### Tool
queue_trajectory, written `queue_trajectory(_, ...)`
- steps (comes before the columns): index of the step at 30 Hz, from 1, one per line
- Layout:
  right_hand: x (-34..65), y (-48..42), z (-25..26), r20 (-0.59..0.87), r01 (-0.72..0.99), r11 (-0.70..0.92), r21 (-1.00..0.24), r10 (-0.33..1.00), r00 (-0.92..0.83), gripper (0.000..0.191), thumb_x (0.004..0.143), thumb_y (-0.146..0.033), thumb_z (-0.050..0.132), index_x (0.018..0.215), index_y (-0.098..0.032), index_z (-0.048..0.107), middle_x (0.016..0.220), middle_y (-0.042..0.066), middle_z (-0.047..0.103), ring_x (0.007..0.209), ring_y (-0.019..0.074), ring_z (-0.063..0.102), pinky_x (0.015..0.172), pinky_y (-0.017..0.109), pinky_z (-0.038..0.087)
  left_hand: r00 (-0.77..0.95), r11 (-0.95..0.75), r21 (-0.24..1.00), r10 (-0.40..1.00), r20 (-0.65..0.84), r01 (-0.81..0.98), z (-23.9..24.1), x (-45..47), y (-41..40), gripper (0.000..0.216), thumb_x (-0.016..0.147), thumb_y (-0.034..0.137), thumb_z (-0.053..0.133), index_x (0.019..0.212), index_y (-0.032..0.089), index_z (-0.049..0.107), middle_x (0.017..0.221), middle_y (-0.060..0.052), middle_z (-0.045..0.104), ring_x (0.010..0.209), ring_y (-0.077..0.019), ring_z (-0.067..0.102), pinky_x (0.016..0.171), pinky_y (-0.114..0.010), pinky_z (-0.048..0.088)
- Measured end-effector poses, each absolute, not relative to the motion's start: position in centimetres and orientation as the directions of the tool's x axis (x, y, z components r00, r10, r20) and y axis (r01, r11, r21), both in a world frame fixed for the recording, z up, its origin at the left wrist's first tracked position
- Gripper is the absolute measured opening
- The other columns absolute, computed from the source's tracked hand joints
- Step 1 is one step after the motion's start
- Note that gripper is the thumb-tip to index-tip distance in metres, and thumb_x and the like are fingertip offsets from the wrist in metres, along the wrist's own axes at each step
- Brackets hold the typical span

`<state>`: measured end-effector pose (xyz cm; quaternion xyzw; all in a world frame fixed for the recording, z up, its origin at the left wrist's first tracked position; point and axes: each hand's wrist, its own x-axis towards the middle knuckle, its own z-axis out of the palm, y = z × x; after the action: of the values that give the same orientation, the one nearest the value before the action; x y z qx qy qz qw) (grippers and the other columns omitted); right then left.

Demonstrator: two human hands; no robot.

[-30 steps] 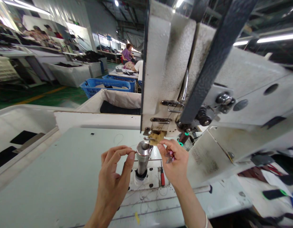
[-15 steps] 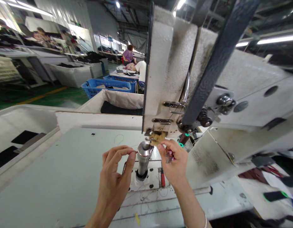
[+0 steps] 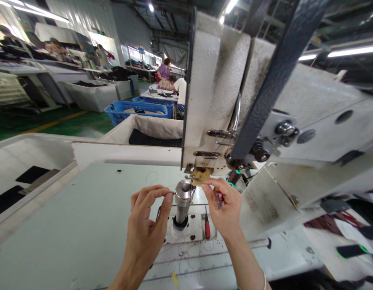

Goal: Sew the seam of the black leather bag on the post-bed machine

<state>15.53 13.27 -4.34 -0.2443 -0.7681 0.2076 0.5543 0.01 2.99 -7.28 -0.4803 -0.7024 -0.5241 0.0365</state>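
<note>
My left hand (image 3: 146, 225) is raised beside the metal post (image 3: 182, 201) of a white sewing machine (image 3: 265, 117), its thumb and forefinger pinched together right at the post's top, apparently on a thin thread that is barely visible. My right hand (image 3: 224, 207) is on the other side of the post, thumb and forefinger pinched just under the needle area (image 3: 195, 176). A small pink-handled tool lies tucked in that palm. Both hands are level with the post top, a few centimetres apart.
A red-handled screwdriver (image 3: 207, 226) lies on the machine bed by the post. The pale table (image 3: 68, 217) stretches left. A cloth-lined bin (image 3: 147, 131) and blue crates (image 3: 138, 108) stand behind. Other people sit at distant tables. Black pieces and tools lie at the right edge.
Both hands stay almost where they were, pinched at the post. Only the view shifted a little to the right.
</note>
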Motion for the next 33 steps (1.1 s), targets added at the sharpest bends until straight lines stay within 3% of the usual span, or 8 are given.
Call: queue_trajectory(33, 15.69, 13.36, -4.32, 0.769, 0.132, 0.811, -0.569, 0.582, -0.265, 0.010, 0.090, -0.010, 0.066, 0.092, -0.020, 0.068, 0.068, -0.005, 0.056, 0.057, 0.0083, 0.044, 0.055, 0.023, 0.034, -0.531, -0.021, 0.694, 0.627, 0.570, 0.720, -7.31, 0.10, 3.06, 0.011, 0.095, 0.036, 0.056, 0.097, 0.027, 0.062, 0.105, 0.000, 0.064, 0.105, -0.0195, 0.052, 0.084, -0.035, 0.044)
